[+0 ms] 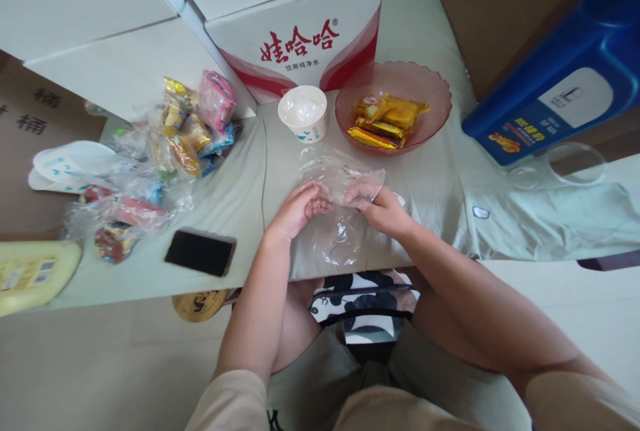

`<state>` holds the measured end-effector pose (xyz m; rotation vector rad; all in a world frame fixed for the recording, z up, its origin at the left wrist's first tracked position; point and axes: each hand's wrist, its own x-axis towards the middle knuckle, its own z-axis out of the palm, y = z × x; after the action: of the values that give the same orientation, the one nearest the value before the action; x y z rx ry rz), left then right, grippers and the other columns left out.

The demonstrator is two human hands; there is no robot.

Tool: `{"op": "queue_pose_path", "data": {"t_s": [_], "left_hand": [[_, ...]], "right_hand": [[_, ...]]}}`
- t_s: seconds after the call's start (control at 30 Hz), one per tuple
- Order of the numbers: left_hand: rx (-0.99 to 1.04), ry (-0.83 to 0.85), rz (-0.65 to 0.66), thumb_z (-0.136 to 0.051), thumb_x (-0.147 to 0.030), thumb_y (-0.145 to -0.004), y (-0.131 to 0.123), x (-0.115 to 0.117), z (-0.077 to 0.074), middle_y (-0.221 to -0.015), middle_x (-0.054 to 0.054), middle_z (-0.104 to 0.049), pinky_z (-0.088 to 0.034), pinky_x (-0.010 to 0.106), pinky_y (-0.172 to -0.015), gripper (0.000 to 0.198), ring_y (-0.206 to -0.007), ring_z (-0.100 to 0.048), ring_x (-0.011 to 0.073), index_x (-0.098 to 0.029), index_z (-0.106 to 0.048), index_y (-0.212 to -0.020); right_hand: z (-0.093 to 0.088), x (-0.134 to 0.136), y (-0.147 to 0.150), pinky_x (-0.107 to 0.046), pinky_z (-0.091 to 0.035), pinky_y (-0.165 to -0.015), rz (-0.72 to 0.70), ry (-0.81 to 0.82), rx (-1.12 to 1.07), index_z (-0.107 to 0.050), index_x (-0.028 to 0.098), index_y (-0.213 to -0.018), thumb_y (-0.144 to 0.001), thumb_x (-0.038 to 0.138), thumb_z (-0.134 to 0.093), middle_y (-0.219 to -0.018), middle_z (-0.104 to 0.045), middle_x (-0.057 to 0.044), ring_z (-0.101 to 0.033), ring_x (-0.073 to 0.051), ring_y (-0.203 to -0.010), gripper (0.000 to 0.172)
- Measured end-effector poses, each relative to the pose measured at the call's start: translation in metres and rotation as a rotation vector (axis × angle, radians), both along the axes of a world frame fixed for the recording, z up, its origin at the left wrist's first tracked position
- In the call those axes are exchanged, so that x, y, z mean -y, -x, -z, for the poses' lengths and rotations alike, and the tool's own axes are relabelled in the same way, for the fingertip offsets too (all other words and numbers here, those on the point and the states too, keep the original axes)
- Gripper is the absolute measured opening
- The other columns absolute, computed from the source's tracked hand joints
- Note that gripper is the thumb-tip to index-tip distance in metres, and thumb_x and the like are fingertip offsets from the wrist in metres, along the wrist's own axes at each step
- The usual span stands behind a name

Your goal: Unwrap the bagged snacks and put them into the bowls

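A clear plastic bag is stretched between my two hands above the cloth near the table's front edge. My left hand has curled fingers closed on the bag's left side. On its right side, my right hand grips the film, with the fingers seen through it. Just beyond the bag stands a white paper cup with blue print and clear plastic inside. To the cup's right, a pink ribbed bowl holds several yellow-wrapped snacks.
Wrapped snacks and loose film lie heaped at left beside white paper cups. A black phone lies near the front edge. A white-and-red carton stands behind; a large blue bottle and a clear lid are at right.
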<state>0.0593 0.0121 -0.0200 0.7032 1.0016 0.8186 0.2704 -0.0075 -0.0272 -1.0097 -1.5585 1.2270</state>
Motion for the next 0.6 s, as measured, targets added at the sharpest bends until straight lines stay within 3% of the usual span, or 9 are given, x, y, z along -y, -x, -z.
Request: {"op": "queue_pose_path", "data": {"t_s": [0.37,0.5,0.6], "left_hand": [[0.001,0.077,0.011,-0.063,-0.049,-0.091,-0.0022,-0.0032,0.0028,-0.072,0.006,-0.074,-0.059,0.026,-0.064,0.034,-0.064,-0.072,0.0164,-0.015,-0.067,-0.085],[-0.002,0.081,0.017,-0.061,-0.051,-0.092,-0.0005,-0.0043,0.0,-0.07,0.006,-0.074,-0.058,0.026,-0.063,0.038,-0.062,-0.071,0.0161,-0.016,-0.069,-0.082],[-0.012,0.063,0.05,-0.054,-0.064,-0.092,0.0049,-0.0051,0.0,-0.07,0.009,-0.074,-0.059,0.03,-0.065,0.055,-0.063,-0.072,0.0187,-0.015,-0.072,-0.076]], "right_hand": [[0.0019,0.0018,-0.0005,-0.04,-0.051,-0.093,-0.061,-0.045,0.037,-0.074,0.026,-0.076,-0.087,0.028,-0.062,-0.089,-0.074,-0.004,-0.066,-0.022,-0.091,0.016],[0.0022,0.0017,-0.0002,-0.04,-0.052,-0.09,-0.022,-0.035,0.052,-0.074,0.026,-0.076,-0.085,0.026,-0.061,-0.088,-0.072,-0.005,-0.064,-0.022,-0.089,0.016],[0.0009,0.0015,-0.0023,-0.041,-0.051,-0.093,0.085,-0.055,0.054,-0.073,0.026,-0.07,-0.082,0.024,-0.061,-0.091,-0.068,-0.005,-0.063,-0.023,-0.093,0.018]]}}
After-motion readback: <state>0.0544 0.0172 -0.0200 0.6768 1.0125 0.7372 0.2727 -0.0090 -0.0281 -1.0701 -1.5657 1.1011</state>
